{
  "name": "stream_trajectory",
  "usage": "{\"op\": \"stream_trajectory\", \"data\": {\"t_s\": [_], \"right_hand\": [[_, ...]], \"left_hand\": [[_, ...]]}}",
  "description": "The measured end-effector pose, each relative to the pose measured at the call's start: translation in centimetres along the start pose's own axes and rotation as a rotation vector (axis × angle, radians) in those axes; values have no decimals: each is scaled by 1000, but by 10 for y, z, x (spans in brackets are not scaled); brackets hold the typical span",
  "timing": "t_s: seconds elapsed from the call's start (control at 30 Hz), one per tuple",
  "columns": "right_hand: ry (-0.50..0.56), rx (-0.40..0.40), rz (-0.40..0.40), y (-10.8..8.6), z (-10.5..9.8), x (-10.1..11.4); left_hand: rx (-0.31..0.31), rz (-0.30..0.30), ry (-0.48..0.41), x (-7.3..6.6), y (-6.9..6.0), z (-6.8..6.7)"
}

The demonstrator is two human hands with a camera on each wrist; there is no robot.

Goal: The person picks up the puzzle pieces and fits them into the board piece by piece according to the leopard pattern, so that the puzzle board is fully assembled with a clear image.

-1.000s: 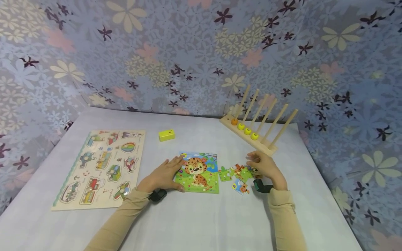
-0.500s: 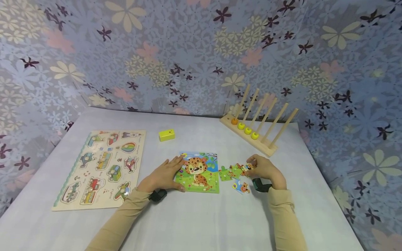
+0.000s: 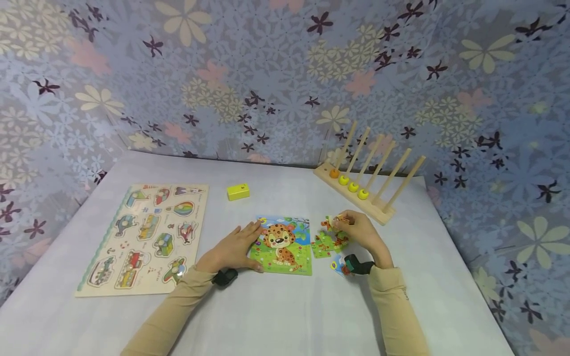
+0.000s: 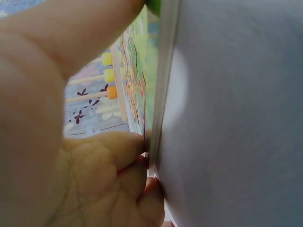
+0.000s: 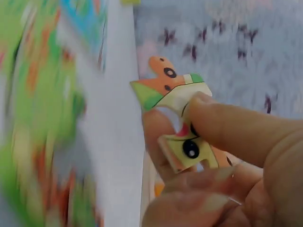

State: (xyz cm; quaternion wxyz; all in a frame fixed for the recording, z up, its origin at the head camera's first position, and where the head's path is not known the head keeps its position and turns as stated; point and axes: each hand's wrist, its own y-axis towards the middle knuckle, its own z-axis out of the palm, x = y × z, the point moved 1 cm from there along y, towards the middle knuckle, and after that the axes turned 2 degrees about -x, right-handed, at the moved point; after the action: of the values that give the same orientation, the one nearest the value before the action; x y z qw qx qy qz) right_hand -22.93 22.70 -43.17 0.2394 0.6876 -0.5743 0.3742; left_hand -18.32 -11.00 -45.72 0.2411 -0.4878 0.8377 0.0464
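A square leopard puzzle (image 3: 279,243) lies at the centre of the table. My left hand (image 3: 232,248) rests along its left edge, fingers spread; in the left wrist view the thumb and fingertips touch the board's edge (image 4: 163,80). My right hand (image 3: 366,233) pinches a puzzle piece (image 5: 189,97) between thumb and fingers, with an orange animal and a black eye printed on it. Below that hand, loose green pieces (image 3: 322,245) lie beside the puzzle's right edge. A blue piece (image 3: 339,265) is nearer the front, partly hidden by the right wrist's camera.
At the left lies a large wooden picture board (image 3: 151,232) with vehicle shapes. A yellow block (image 3: 238,192) sits behind the puzzle. The wooden rack (image 3: 378,213) of upright rods, with one orange and several yellow beads, stands at the back right.
My right hand reached down to the loose pieces, took hold of one and lifted it up and to the left. The left hand stays at the puzzle.
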Motion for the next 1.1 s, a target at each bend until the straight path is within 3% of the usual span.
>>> {"op": "stream_trajectory", "data": {"t_s": [0.27, 0.37, 0.5, 0.67, 1.1], "right_hand": [[62, 236, -150, 11, 45, 48], [45, 284, -163, 11, 67, 61], [-25, 216, -160, 10, 90, 69], [-118, 96, -143, 11, 102, 68], [-252, 16, -133, 14, 115, 64]], "left_hand": [[2, 5, -11, -2, -1, 1], [2, 9, -1, -3, -1, 2], [-7, 12, -1, -3, -1, 0], [-1, 13, -4, -3, -2, -3], [0, 12, -3, -1, -2, -3]]}}
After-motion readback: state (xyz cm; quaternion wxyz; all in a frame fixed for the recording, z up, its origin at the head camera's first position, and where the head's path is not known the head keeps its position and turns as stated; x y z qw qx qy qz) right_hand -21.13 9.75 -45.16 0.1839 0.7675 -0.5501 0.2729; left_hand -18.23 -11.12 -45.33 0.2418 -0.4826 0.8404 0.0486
